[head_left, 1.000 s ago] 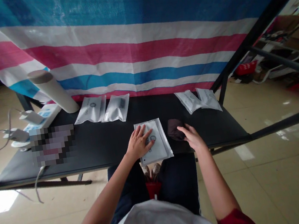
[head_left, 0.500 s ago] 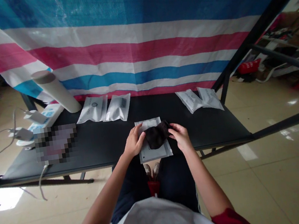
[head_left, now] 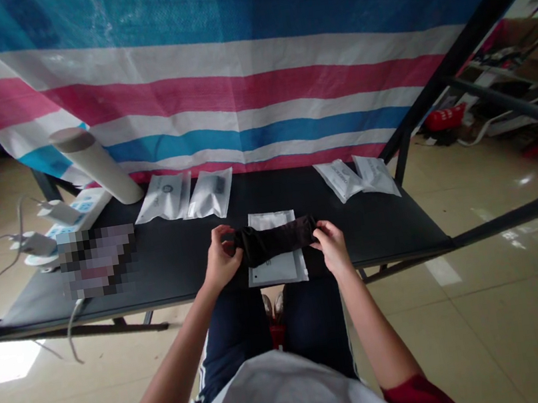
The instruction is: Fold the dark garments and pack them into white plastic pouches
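Observation:
A dark, soft piece of cloth [head_left: 279, 240] is stretched sideways between my two hands. I cannot make out what kind of garment it is. My left hand [head_left: 222, 259] pinches its left end, and my right hand [head_left: 332, 244] pinches the right end between thumb and fingers. Beneath the cloth, a flat whitish zip bag [head_left: 282, 270] lies at the table's front edge. The cloth hides the bag's middle, while its top and its printed lower part show.
Two plump white bags [head_left: 166, 196] stand at the back left beside a pale bottle [head_left: 102, 169]. Two more bags [head_left: 376, 175] lie at the back right. A power strip [head_left: 81, 212] with plugs and cables occupies the left of the black table [head_left: 394, 230]. Striped sheeting [head_left: 232, 92] hangs behind.
The cloth has gone from a bunched shape to a long, straight strip. My left hand has moved left off the bag and now grips the cloth's end; my right hand still holds the other end.

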Demonstrator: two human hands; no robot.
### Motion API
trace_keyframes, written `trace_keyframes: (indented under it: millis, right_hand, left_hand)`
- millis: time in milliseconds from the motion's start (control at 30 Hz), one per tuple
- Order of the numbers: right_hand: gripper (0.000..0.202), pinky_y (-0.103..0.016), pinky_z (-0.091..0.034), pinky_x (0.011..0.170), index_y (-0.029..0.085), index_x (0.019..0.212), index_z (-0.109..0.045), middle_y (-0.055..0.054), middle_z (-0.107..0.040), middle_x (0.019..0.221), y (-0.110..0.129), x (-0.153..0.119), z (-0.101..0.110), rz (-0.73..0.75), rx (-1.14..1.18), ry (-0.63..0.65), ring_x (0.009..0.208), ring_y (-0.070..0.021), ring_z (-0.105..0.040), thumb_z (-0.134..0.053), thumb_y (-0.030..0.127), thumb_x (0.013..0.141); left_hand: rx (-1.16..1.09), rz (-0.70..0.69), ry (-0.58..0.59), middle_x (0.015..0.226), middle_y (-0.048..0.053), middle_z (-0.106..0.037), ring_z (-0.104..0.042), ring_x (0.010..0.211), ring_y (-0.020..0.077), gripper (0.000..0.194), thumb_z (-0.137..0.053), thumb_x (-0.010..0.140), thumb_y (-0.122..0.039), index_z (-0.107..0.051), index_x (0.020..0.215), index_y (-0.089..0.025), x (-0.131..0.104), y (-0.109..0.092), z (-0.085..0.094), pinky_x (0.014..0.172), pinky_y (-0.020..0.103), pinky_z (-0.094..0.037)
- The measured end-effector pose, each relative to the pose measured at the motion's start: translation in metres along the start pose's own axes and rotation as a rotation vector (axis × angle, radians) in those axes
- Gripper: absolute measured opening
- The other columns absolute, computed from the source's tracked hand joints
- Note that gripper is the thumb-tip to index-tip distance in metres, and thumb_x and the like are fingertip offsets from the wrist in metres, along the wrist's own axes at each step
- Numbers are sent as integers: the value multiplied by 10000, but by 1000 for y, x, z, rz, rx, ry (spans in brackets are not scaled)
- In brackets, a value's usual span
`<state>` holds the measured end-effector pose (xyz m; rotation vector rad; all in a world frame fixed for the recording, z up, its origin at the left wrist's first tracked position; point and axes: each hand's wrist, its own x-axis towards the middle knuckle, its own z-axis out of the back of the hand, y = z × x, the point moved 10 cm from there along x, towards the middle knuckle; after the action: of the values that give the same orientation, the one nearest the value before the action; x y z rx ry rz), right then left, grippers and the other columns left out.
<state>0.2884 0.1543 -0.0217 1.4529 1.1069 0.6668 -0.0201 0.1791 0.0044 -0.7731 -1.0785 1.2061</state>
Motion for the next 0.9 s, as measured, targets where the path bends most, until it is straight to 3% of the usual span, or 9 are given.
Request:
trace_keyframes:
  millis: [133, 200, 333, 433, 500, 600, 667, 767, 900]
  right_hand:
    - [331, -272, -607, 570, 181, 843, -667, -6, -603, 816, -7, 5, 4, -38, -122, 80, 762, -149, -601, -760, 408, 620]
    - [371, -253, -603, 547, 169, 854, -690, -11, -613, 802, -13, 4, 2, -64, -192, 155, 729, -142, -611, -798, 415, 599]
    - [396, -222, -578, 489, 157, 786, -682, 22, -575, 656, -22, 1, -1, -125, -257, 260, 550, -94, -575, -802, 499, 629]
    - [445, -218, -554, 457, 156, 768, -678, 49, -505, 558, -22, 3, 0, -131, -320, 269, 465, -81, -532, -734, 591, 693]
    - [485, -221, -536, 450, 151, 877, -707, 54, -506, 553, -21, 6, 2, -107, -382, 271, 446, -83, -522, -718, 604, 704]
    - [575, -233, -497, 437, 144, 1072, -700, 36, -572, 614, -20, 12, 6, -41, -494, 256, 455, -99, -531, -737, 572, 688]
    - [549, -246, -482, 460, 154, 1092, -703, 5, -627, 678, -16, 15, 8, 36, -627, 243, 497, -121, -561, -740, 528, 692]
    - [351, -278, -488, 574, 202, 983, -741, -32, -680, 748, -2, 17, 5, 215, -896, 202, 626, -172, -624, -725, 429, 716]
    - [163, -314, -485, 689, 224, 796, -726, -55, -693, 824, 16, 20, -8, 380, -1028, 189, 728, -202, -641, -622, 349, 789]
  left_hand:
    - [193, -43, 1, 1041, 46, -547, -608, 815, 150, 282, -551, 708, -153, -512, 983, -203, 2, 9, 10, 632, 249, -503]
    - [292, -111, 58, 1047, 59, -555, -593, 864, 172, 228, -521, 723, -135, -565, 938, -196, 0, 6, 7, 718, 290, -520]
    - [420, -236, 248, 1202, 98, -575, -566, 1045, 230, 491, -446, 707, -63, -612, 1155, -179, 0, -6, -10, 947, 390, -472]
    - [445, -279, 367, 1341, 89, -553, -533, 1160, 242, 728, -417, 675, -29, -499, 1379, -194, 5, -11, -21, 1014, 419, -419]
    - [418, -249, 399, 1338, 71, -583, -535, 1174, 234, 701, -399, 714, -43, -503, 1388, -205, 10, -10, -24, 1021, 406, -413]
    - [372, -136, 318, 1219, 72, -661, -566, 1111, 237, 462, -355, 882, -175, -617, 1262, -195, 16, -5, -15, 993, 386, -438]
    - [381, -117, 270, 1164, 79, -677, -567, 1091, 255, 381, -405, 930, -335, -661, 1171, -188, 15, -5, -12, 979, 394, -449]
    - [457, -180, 243, 1112, 86, -681, -561, 1062, 283, 322, -571, 852, -450, -700, 995, -192, 11, -10, -13, 959, 427, -459]
    - [406, -226, 145, 1046, 89, -688, -579, 996, 261, 262, -547, 872, -395, -699, 937, -192, 17, -20, -8, 924, 422, -473]
